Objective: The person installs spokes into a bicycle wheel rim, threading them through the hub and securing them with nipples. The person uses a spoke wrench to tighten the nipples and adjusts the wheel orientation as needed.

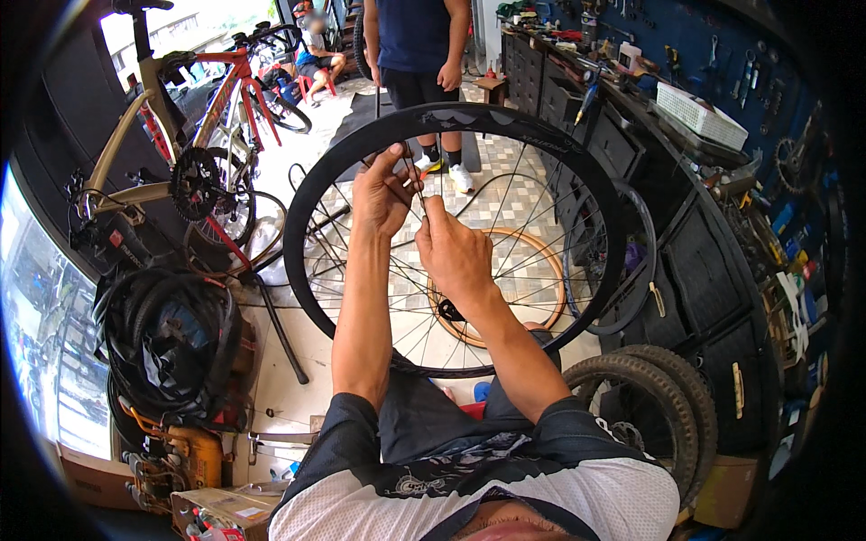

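Item: bicycle wheel, black deep rim [609,234]; held tilted in front of the seated person, its lower edge close to the legs.
Left hand [383,194]: thumb and fingertips pinched on a thin dark spoke [420,194], inside the upper rim.
Right hand [456,252]: fingers curled closed on the same spoke, lower down.

Hazards, as judged: the spoke could be bent or let slip if it is pulled off line by the two pinches. The wheel could be tipped or rolled, since neither palm is wrapped around the rim. A dropped small part could be lost on the tiled floor [514,194], near the tan tyre [564,275].

Containers: white slotted basket [702,117], set on the table [667,122] at right; contents poorly seen and not determinable. Cardboard box [239,507], lower left; red and white items at its edge. Black cabinet drawers [618,149], fitted beneath the table; contents hidden.
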The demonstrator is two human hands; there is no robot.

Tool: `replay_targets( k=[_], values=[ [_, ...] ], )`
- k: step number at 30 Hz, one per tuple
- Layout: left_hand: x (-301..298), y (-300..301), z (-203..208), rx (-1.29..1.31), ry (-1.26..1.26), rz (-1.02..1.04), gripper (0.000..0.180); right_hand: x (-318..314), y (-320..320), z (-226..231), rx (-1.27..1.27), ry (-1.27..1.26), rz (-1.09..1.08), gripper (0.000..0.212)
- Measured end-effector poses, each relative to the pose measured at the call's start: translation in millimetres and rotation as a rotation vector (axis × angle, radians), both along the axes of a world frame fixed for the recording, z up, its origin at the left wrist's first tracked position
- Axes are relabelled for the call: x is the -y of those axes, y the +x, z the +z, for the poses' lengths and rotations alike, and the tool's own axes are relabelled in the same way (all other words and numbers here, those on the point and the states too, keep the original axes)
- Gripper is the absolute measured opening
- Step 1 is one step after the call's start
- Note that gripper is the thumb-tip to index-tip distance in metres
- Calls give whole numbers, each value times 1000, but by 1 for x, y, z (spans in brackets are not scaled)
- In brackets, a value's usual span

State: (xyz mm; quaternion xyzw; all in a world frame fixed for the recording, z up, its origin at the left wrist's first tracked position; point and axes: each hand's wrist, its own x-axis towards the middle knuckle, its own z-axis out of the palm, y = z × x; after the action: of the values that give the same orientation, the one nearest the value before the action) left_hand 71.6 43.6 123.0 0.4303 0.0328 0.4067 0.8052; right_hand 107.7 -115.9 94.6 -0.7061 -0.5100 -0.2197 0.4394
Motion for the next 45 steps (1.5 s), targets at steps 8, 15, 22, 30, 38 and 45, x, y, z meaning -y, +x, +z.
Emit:
replay_targets(
  k=[8, 15, 22, 30, 38, 45],
  values=[
    [8, -3, 5, 11, 26, -10, 23, 5, 0, 3, -66, -119, 20, 25],
    [7, -5, 5, 35, 22, -73, 25, 6, -1, 3, -58, -91, 8, 24],
    [-5, -8, -1, 33, 30, -136, 26, 5, -5, 2, -43, -75, 6, 24],
    [7, -14, -1, 104, -13, -107, 26, 8, -6, 2, -28, 9, 22, 22],
    [12, -11, 3, 2, 41, -13, 29, 10, -6, 1, -34, -27, 26, 23],
    [13, -17, 5, 114, -27, -159, 31, 9, -6, -1, -22, 33, 23, 23]
  ],
)
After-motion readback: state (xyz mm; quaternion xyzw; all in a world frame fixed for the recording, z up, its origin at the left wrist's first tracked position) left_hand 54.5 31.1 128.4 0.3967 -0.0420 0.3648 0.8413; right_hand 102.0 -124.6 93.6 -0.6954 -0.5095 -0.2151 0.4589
